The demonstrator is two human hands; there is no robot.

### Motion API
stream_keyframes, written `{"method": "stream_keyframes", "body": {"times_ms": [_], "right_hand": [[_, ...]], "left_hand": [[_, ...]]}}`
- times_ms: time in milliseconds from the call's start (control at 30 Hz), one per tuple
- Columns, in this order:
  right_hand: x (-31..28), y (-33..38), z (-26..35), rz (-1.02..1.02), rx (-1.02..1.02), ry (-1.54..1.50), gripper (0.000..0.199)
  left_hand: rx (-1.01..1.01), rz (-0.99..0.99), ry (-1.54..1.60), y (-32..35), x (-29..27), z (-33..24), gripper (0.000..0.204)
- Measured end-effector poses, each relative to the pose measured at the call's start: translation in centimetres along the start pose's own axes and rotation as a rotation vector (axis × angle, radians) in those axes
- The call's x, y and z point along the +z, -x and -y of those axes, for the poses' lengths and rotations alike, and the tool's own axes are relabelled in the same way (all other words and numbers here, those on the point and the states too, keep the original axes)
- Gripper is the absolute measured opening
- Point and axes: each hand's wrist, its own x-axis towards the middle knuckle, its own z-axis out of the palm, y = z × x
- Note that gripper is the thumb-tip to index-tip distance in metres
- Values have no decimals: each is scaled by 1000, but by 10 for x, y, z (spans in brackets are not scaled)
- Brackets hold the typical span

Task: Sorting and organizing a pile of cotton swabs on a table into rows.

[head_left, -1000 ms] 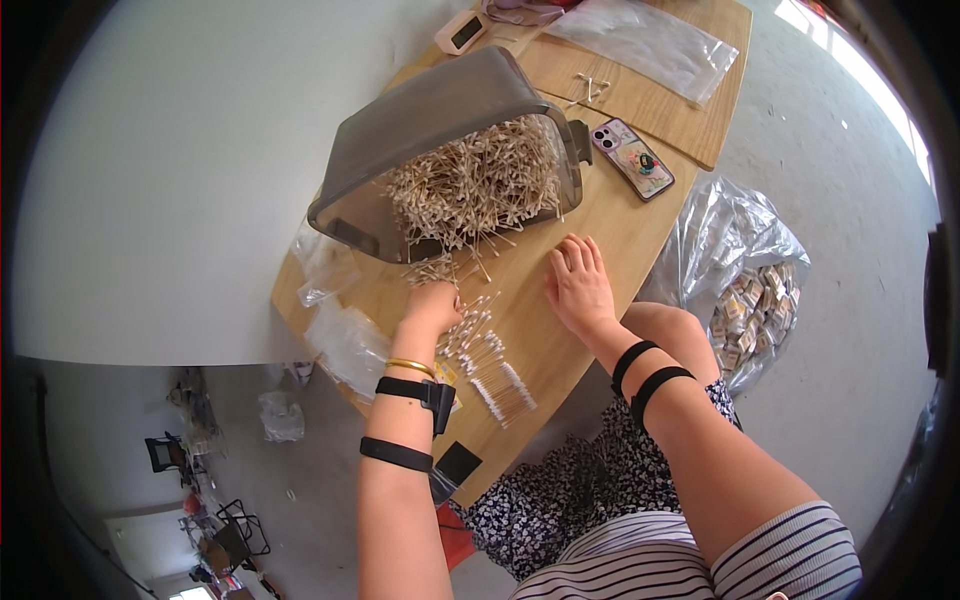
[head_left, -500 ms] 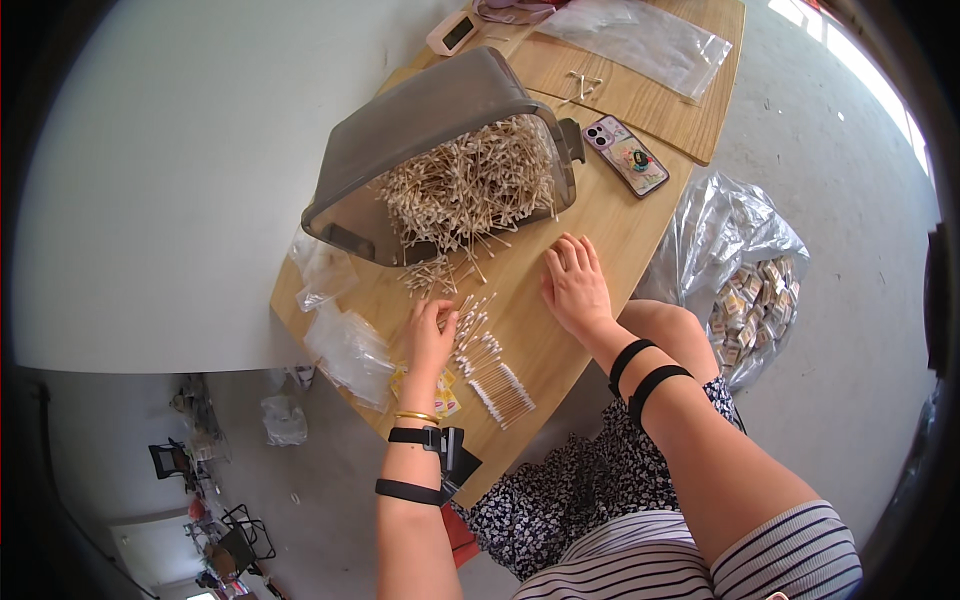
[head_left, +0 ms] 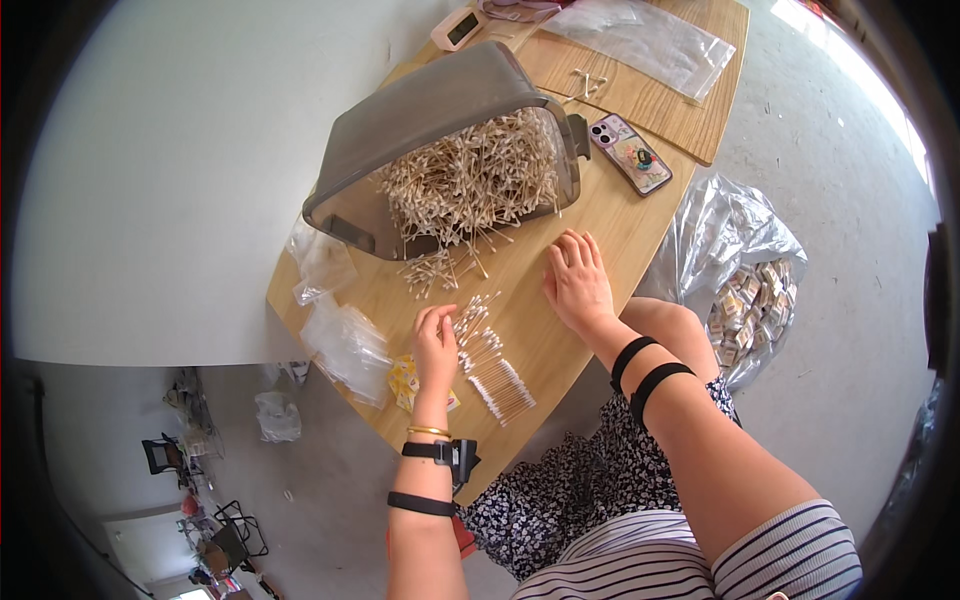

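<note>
A grey plastic tub [head_left: 430, 110] lies tipped on its side on the wooden table [head_left: 600, 225], full of cotton swabs [head_left: 470, 185] that spill out toward me. A loose clump of swabs [head_left: 432, 272] lies in front of its mouth. A neat row of swabs [head_left: 492, 365] is lined up near the table's front edge. My left hand [head_left: 435, 345] rests beside that row, fingertips touching its upper end. My right hand [head_left: 577, 283] lies flat on the table with fingers together, holding nothing.
Empty clear plastic bags [head_left: 345, 340] lie at the table's left edge, and a larger one [head_left: 645, 40] lies on the far board. A phone [head_left: 632, 153] sits right of the tub. A big clear bag of small packets [head_left: 745, 290] stands on the floor at right.
My left hand has drawn back toward me from the loose clump to the lined-up row. My right hand has stayed flat in the same place.
</note>
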Motion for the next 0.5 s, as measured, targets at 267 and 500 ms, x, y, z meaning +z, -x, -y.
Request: {"method": "stream_keyframes", "body": {"times_ms": [267,500], "right_hand": [[-1,0,0,2,-10,12,39],[-2,1,2,38,4,-18,43]], "left_hand": [[134,123,-536,51,34,-2,89],[-45,205,-555,24,31,4,89]]}}
